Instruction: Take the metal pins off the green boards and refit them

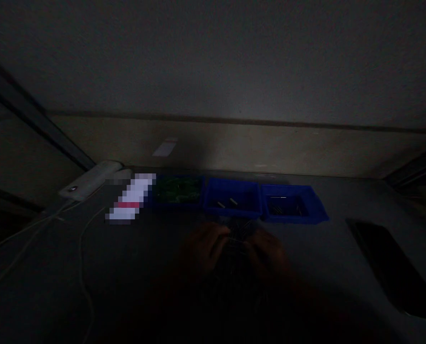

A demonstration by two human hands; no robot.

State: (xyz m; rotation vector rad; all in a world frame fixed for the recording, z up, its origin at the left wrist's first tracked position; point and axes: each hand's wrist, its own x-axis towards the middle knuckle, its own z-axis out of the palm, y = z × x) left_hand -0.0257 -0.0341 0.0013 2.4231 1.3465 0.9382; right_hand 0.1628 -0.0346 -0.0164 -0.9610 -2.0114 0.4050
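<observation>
The scene is very dark. My left hand [207, 244] and my right hand [267, 251] are close together, low in the middle of the head view, with fingers bent inward in a pinch. A thin light rod [236, 240] spans the gap between the two sets of fingertips, seemingly held at both ends. Around and beneath the fingers lies a loose heap of thin dark metal pieces [239, 229]. Just beyond the hands, the middle blue bin [234, 213] contains a couple of short pale pins [233, 201]. Shadow hides both wrists.
The left blue bin [177, 206] holds green pieces [179, 189]; the right blue bin [315, 210] holds a few thin rods. A white power strip [91, 180] and cables [81, 253] lie left, near a pixelated white sheet [130, 196]. A dark flat slab [395, 267] lies right.
</observation>
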